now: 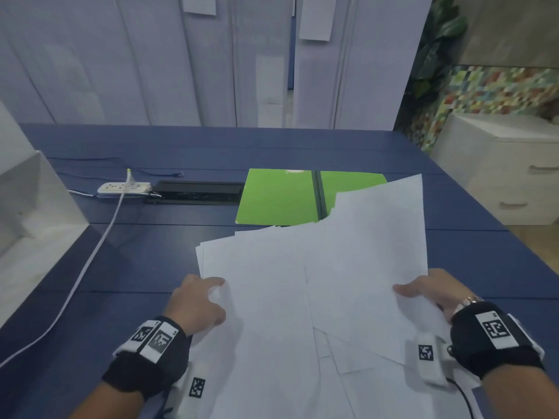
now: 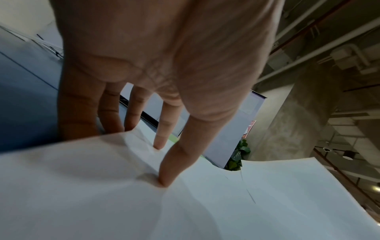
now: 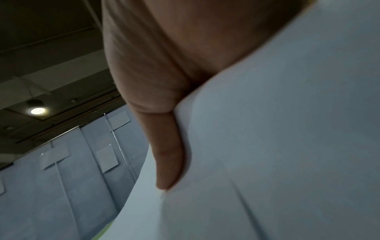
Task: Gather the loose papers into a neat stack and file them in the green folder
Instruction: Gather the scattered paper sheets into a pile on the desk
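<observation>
Two bare hands are showing: the left hand point(image 1: 196, 300) and the right hand point(image 1: 429, 290), each wearing one black wrist strap. One open bright green card folder point(image 1: 278, 196) is lying on one dark blue table point(image 1: 151, 267). The loose white paper sheets point(image 1: 317, 282) are overlapping in a fanned pile; at least five separate edges are showing, and the full number cannot be told. One white power strip point(image 1: 124, 187) is sitting near one black cable hatch point(image 1: 196, 192). One pale drawer cabinet point(image 1: 508, 170) is showing two handles. One leafy green plant point(image 1: 435, 46) is standing behind.
</observation>
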Tool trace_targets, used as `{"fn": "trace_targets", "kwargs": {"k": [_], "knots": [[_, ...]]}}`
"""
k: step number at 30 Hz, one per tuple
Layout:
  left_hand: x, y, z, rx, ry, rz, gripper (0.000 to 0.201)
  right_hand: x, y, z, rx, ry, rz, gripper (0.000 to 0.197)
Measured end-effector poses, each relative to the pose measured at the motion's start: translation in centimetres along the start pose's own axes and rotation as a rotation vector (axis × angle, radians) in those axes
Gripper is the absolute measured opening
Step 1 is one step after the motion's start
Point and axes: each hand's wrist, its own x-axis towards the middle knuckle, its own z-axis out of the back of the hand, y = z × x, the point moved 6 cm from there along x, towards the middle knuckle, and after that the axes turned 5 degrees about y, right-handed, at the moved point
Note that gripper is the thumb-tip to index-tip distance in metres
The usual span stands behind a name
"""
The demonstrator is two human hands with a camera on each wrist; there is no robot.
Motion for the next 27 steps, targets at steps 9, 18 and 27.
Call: {"fn": "trace_targets", "kwargs": {"k": [9,18,27], "knots": [[-0.1,-0.4,-0.2,0.059,-0.014,0.022,0.077,-3.5,1.9,6.2,0.088,-0.388,0.213,0.007],[-1.3,-1.0,-0.5,0.047,-0.034,0.032,0.074,-9.1,6.6,13.1,0.293,-0.76,0.428,0.047],[-1.1,-2.6,-1.0,0.077,-0.041,-0.007,0.071,-10.6,11.4,11.1,0.612,-0.699,0.514,0.037]]}}
